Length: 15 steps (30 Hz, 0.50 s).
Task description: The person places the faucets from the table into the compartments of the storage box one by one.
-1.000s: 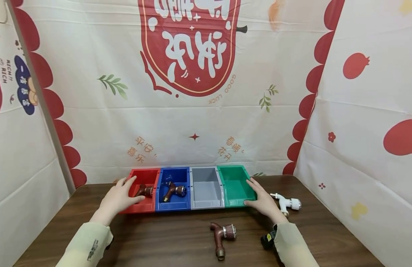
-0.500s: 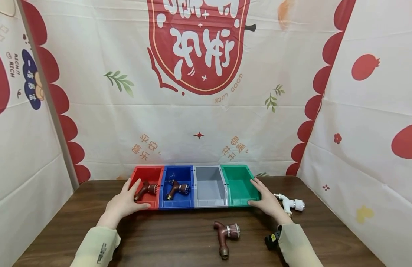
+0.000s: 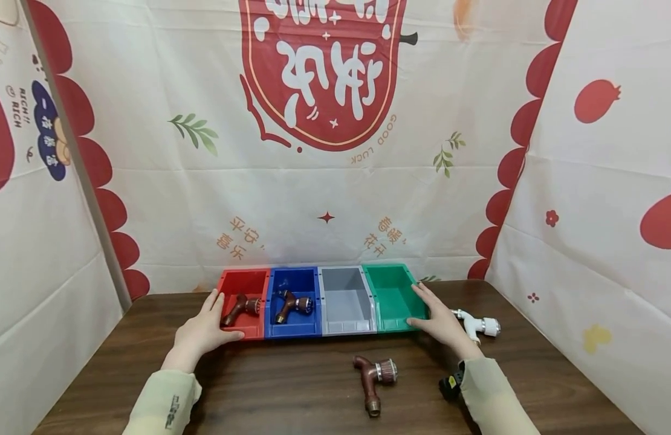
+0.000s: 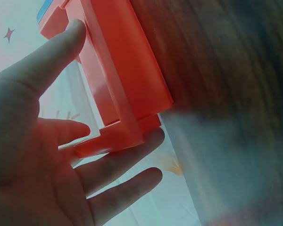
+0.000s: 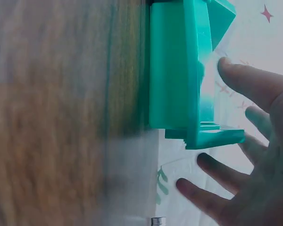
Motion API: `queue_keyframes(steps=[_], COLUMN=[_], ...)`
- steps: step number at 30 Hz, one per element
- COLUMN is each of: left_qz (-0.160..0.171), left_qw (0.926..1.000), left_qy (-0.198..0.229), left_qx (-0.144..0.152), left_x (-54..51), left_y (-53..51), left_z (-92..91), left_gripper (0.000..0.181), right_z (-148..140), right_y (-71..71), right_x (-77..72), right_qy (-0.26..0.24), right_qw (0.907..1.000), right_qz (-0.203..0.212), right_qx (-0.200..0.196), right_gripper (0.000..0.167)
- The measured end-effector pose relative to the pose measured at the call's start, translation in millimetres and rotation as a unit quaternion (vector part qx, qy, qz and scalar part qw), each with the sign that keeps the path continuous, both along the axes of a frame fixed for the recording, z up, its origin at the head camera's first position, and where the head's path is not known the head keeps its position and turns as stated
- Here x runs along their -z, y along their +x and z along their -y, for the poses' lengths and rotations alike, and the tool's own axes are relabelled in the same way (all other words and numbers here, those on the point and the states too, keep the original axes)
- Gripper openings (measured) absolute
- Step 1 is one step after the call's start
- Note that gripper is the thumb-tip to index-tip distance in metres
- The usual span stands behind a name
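Observation:
A row of four joined bins spans the back of the table in the head view: red (image 3: 251, 331), blue (image 3: 300, 329), grey (image 3: 349, 327) and green (image 3: 387, 325). My left hand (image 3: 202, 331) is at the red end, thumb on the front rim and spread fingers along the outer side. Beside the green bin my right hand (image 3: 441, 320) is spread, thumb near its front corner; whether it touches is unclear. One brown tap (image 3: 237, 309) lies in the red bin, another tap (image 3: 292, 306) in the blue bin. A third brown tap (image 3: 370, 380) lies on the table.
A white tap (image 3: 479, 326) lies right of my right hand on the wooden table (image 3: 281, 386). A black object (image 3: 450, 386) shows beside my right cuff. Printed cloth (image 3: 281, 199) hangs directly behind the bins and along both sides.
The head view has shifted slightly. My left fingers have moved a little outward, uncovering more of the tap in the red bin. The bins and taps look unmoved against the table.

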State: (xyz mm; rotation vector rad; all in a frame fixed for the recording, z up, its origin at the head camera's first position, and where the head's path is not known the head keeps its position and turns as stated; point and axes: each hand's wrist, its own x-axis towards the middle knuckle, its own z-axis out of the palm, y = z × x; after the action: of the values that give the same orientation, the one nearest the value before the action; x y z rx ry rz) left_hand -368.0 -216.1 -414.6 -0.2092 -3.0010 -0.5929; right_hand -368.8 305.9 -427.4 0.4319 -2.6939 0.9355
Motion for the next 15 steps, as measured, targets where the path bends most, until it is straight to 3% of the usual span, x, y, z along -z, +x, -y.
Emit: queue_keyframes(steps=[7, 15], left_qz=[0.001, 0.007], left_qw=[1.0000, 1.0000], left_qy=[0.007, 0.006], left_qx=[0.000, 0.001], left_x=[1.4, 1.3], left_y=[6.1, 0.2], left_z=[-2.4, -2.1], left_gripper=[0.114, 0.115], right_z=[7.1, 29.1], right_y=[13.3, 29.3], right_x=[-9.1, -39.8], right_qy=[0.024, 0.063], right_qw=[0.9985, 0.9966], right_qz=[-0.049, -0.052], right_qx=[0.004, -0.007], right_gripper=[0.075, 0.084])
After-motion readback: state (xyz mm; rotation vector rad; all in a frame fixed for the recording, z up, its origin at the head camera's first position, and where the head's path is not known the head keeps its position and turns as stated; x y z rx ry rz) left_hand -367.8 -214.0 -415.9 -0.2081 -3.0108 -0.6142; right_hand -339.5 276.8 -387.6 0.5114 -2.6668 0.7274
